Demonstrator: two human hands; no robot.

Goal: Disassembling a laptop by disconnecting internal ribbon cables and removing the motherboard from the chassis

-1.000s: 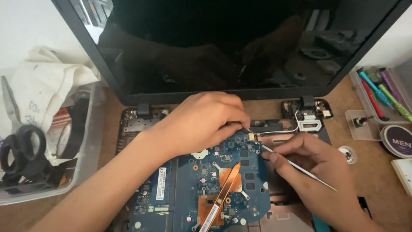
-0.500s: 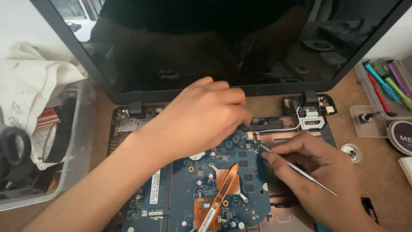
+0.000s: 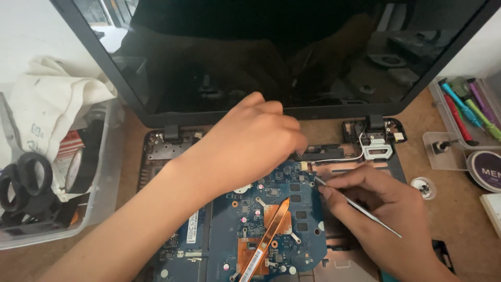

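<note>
Right now my left hand [image 3: 250, 143] is curled closed over the top edge of the blue motherboard [image 3: 245, 230], fingertips pinched at the small connector [image 3: 303, 165] where the white cable [image 3: 339, 158] lands; can't tell whether I'm actually gripping it, knuckles hide the contact. My right hand [image 3: 386, 209] is closed on thin metal tweezers [image 3: 355, 208], pen-style, tip touching the board just below that connector.

Board sits in the opened black laptop base [image 3: 156, 151], copper heat pipe [image 3: 269, 232] running diagonally across its lower middle. Dark screen [image 3: 271, 57] stands upright right behind my hands, its bottom bezel near my left knuckles, so little room toward the back. Right hinge bracket [image 3: 376, 141] is just beyond the connector, cable routed to it.

Open room: bare brown tabletop [image 3: 417, 112] right of the base, between it and the trays. A small round white part [image 3: 424, 188] lies there, near my right wrist.

Left edge: clear plastic bin [image 3: 104, 193] touching the base's side, holding black-handled scissors [image 3: 23, 180], a dark tape roll [image 3: 83, 164], and a white cloth [image 3: 47, 104] draped over the back.

Right edge: clear tray [image 3: 441, 156] with a small screw bit, a rack of coloured screwdrivers [image 3: 469, 109] behind it (blue, red, green, purple), and a round dark tin [image 3: 485, 169] with white lettering on its lid, cut off by the frame.

Labels: white rectangular sticker [image 3: 192, 227] on the memory module, white barcode strip [image 3: 254, 263] at the heat pipe's lower end.
</note>
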